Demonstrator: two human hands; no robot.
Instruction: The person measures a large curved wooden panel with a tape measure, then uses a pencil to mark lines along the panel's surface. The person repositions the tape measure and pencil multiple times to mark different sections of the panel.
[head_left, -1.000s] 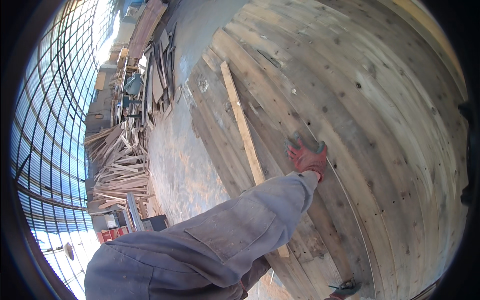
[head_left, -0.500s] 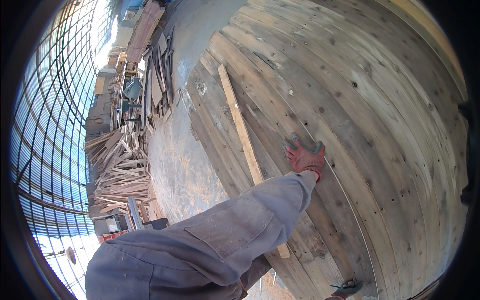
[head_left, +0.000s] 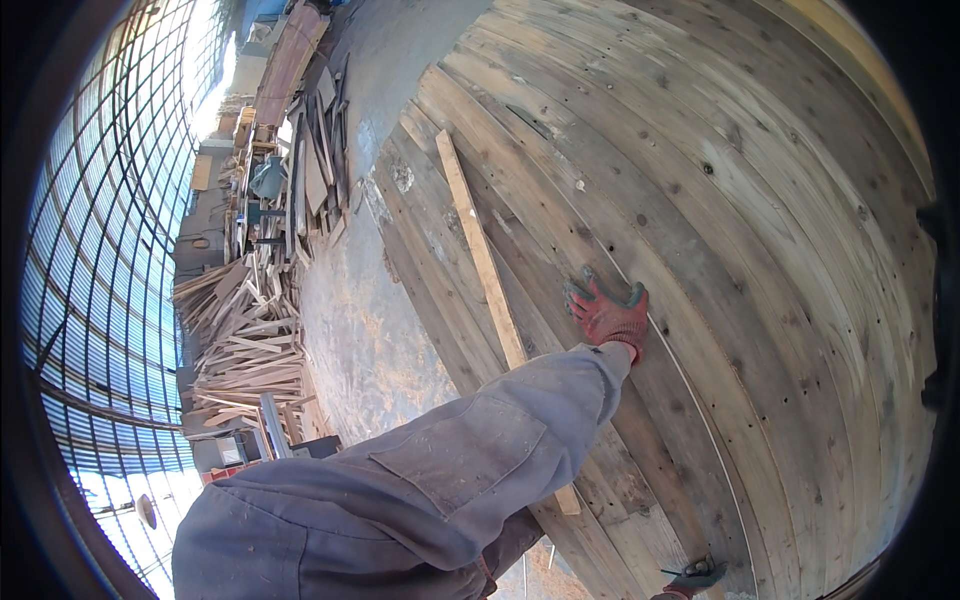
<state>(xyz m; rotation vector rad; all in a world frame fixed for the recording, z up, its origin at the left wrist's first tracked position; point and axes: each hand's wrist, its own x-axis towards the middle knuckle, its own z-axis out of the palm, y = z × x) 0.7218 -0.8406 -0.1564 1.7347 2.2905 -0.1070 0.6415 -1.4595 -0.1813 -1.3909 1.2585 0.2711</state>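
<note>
My left hand point(head_left: 610, 312), in a red glove with grey fingertips, lies on weathered wooden boards point(head_left: 720, 250) with its fingers spread. A thin pale strip or line point(head_left: 690, 385) runs beside it along the boards, passing close to the thumb side. At the lower edge, my right hand point(head_left: 700, 577), also gloved, is closed near that line's lower end. Out of it sticks a thin dark stick point(head_left: 670, 572) like a pencil; the picture is too small to tell its kind. Part of the right hand is cut off by the frame.
A narrow light wooden batten point(head_left: 478, 245) lies slantwise over the boards, partly beneath my left sleeve. Left of the boards is a dusty concrete floor point(head_left: 350, 300). Beyond it are heaps of scrap wood point(head_left: 245, 350) and a wire-mesh wall point(head_left: 105, 250).
</note>
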